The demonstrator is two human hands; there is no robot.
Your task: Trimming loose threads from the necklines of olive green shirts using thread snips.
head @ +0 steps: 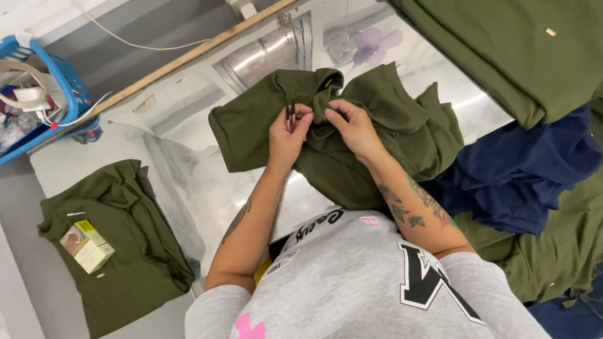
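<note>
Olive-green fabric fills the middle of your view: a crumpled olive garment point(377, 135) lies on the shiny table point(188, 169) directly ahead of you, its neck area bunched up between your hands. Your left hand point(287, 135) is closed, gripping a small dark thread snip point(290, 115) whose tips point up just above the cloth, while the fingers also rest on the fabric. Your right hand point(353, 125) is pinched shut on a fold of the same garment, just beside the left. To your right, a navy pile point(521, 176) sits between more olive garments, with a folded olive stack point(515, 50) at the top. To your left lies another folded olive piece point(119, 251) with a small box point(88, 246) on top, and a blue basket point(59, 81) stands at the far corner.
</note>
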